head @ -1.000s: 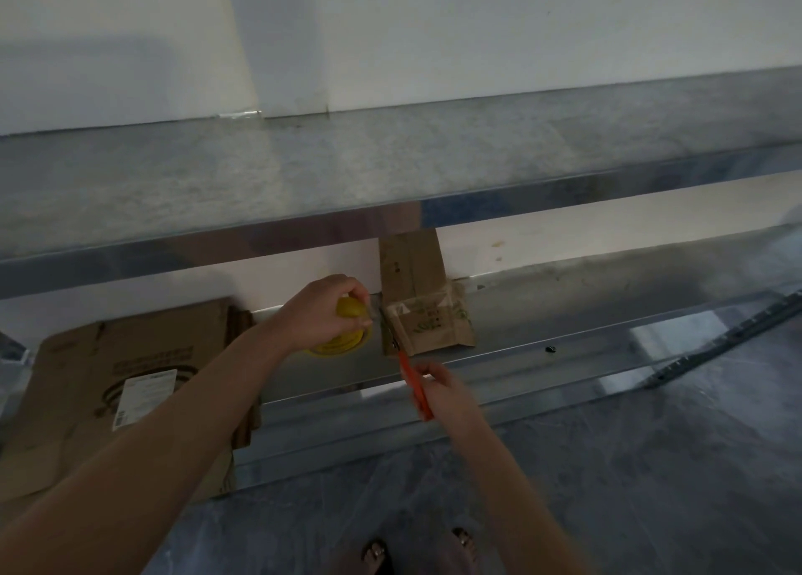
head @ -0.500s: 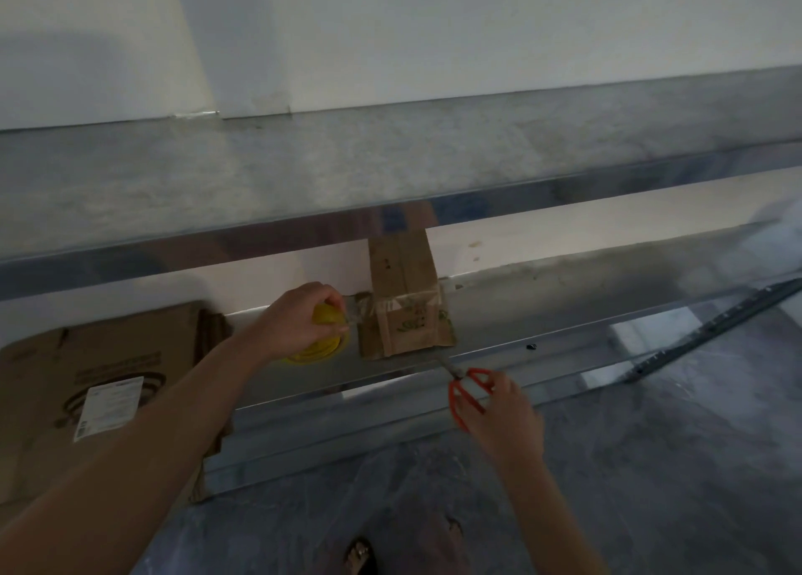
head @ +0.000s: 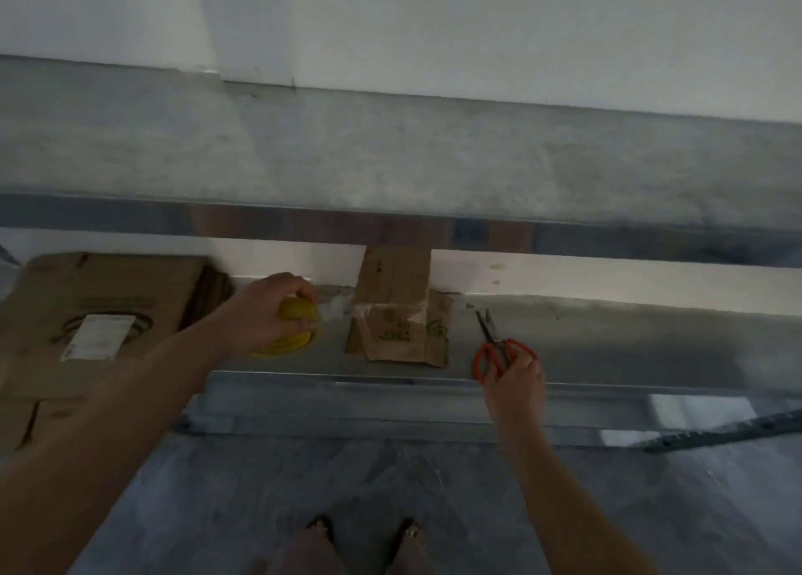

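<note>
A small cardboard box (head: 397,309) stands on the lower metal shelf (head: 607,340), with clear tape across its front. My left hand (head: 269,309) grips a yellow tape dispenser (head: 295,327) just left of the box, and a strip of clear tape (head: 336,307) runs from it to the box. My right hand (head: 514,383) holds orange-handled scissors (head: 494,344) to the right of the box, blades pointing up and away, resting over the shelf.
A flattened cardboard carton (head: 100,322) with a white label leans at the left. An upper metal shelf (head: 390,166) overhangs the lower one. A dark slotted rail (head: 720,433) lies on the grey floor at right. My feet (head: 364,535) stand below.
My right hand carried the scissors from in front of the box to its right side, over the shelf. The left hand stays on the yellow dispenser. The view shifted right.
</note>
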`<move>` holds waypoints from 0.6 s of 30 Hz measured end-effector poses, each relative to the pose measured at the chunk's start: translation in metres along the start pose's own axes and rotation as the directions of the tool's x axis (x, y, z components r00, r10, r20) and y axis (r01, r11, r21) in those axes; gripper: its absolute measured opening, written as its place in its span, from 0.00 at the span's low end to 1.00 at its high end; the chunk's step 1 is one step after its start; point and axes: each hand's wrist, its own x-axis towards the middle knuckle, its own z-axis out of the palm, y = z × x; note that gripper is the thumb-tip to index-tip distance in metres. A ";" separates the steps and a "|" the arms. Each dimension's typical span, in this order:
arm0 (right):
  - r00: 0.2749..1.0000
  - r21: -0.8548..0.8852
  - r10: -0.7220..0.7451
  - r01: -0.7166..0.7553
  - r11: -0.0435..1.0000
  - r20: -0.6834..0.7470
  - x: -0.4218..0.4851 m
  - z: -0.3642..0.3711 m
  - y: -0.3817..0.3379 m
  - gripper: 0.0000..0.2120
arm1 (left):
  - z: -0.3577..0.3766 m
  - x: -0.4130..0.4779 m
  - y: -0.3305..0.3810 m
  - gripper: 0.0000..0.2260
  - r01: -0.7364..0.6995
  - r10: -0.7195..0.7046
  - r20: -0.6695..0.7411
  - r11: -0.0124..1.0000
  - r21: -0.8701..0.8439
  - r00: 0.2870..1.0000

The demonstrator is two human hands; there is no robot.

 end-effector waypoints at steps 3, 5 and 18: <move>0.998 -0.238 -0.026 0.038 0.971 0.051 0.012 -0.002 0.001 0.24 | 0.000 -0.002 0.000 0.13 0.041 -0.041 0.006 0.999 -0.003 0.999; 0.996 -0.276 -0.038 0.061 0.959 0.085 0.012 -0.006 0.004 0.25 | 0.002 -0.002 0.000 0.13 0.043 -0.043 0.013 0.999 -0.004 0.999; 0.745 -0.012 -0.642 0.651 0.759 -0.181 -0.122 -0.050 -0.125 0.28 | -0.012 0.007 -0.010 0.14 -0.041 0.041 0.051 0.999 0.017 0.998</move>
